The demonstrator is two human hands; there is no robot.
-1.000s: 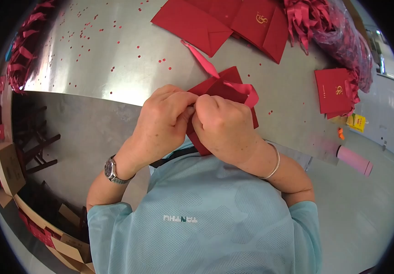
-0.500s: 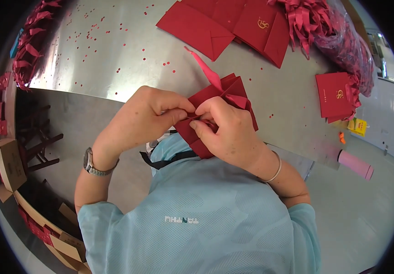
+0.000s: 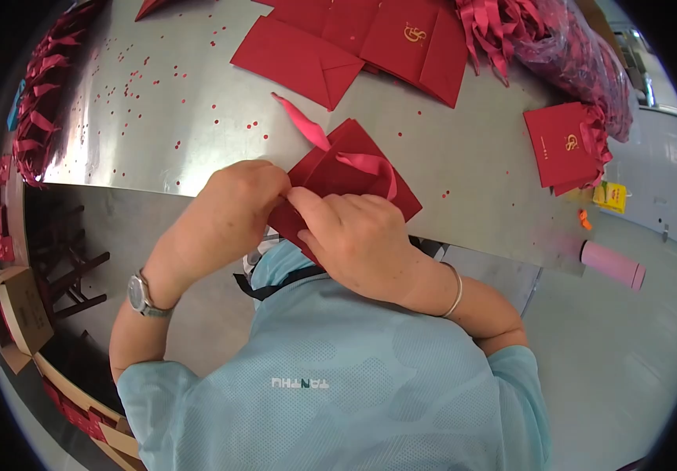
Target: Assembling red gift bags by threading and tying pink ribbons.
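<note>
A red paper gift bag (image 3: 392, 201) lies at the table's near edge, close against my body. Pink-red ribbon (image 3: 305, 124) sticks out from it toward the far side, with another loop bending over its right part. My left hand (image 3: 236, 206) pinches the bag's near-left edge, its fingertips partly hidden. Close beside it, my right hand (image 3: 358, 239) is closed at the same edge, thumb and forefinger together. Whether a ribbon end is between those fingers is hidden.
More flat red bags (image 3: 299, 61) lie at the far middle of the metal table (image 3: 221, 157). Ribbons (image 3: 503, 27) and a plastic-wrapped bundle (image 3: 582, 71) are at the far right. Red paper dots are scattered leftward. A pink bottle (image 3: 612, 265) is at the right edge, cardboard boxes (image 3: 24, 310) at left.
Both hands and the bag have shifted slightly left in the picture. My right hand has turned flatter over the bag's near edge, and the ribbon loop on the right stands more exposed.
</note>
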